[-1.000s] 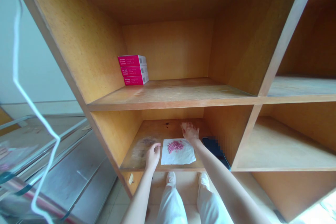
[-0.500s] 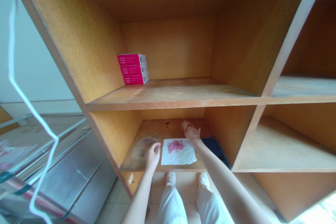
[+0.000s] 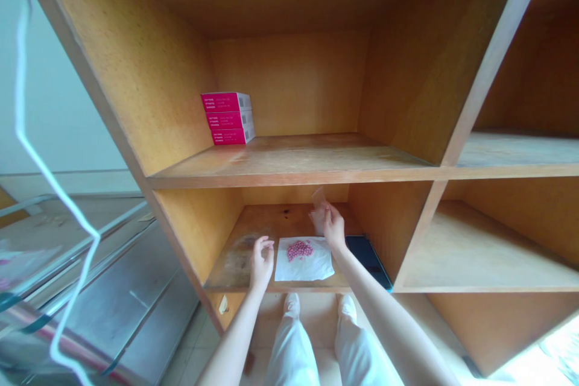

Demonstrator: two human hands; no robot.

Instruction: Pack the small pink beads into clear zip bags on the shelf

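My right hand (image 3: pixel 334 227) pinches a small clear plastic bag (image 3: pixel 319 212) by its edge, raised over the back of the lower shelf. In front of it lies a white sheet (image 3: pixel 281 268), paper or cloth, bearing a small heap of pink beads or pellets (image 3: pixel 299 249). Left of the sheet, my left hand (image 3: pixel 261 264) hovers with its fingers loosely bent and apart, nothing visible in them.
On the right of the lower shelf (image 3: pixel 235 279) rests a dark, flat, phone-like object (image 3: pixel 368 259). Stacked pink boxes (image 3: pixel 228 119) stand on the shelf above. A wooden divider (image 3: pixel 418 235) bounds the right side. A white cable (image 3: pixel 58 190) hangs at the left.
The clear bag now shows raised in my right hand, which was reaching flat over the back of the shelf before. My left hand has barely shifted.
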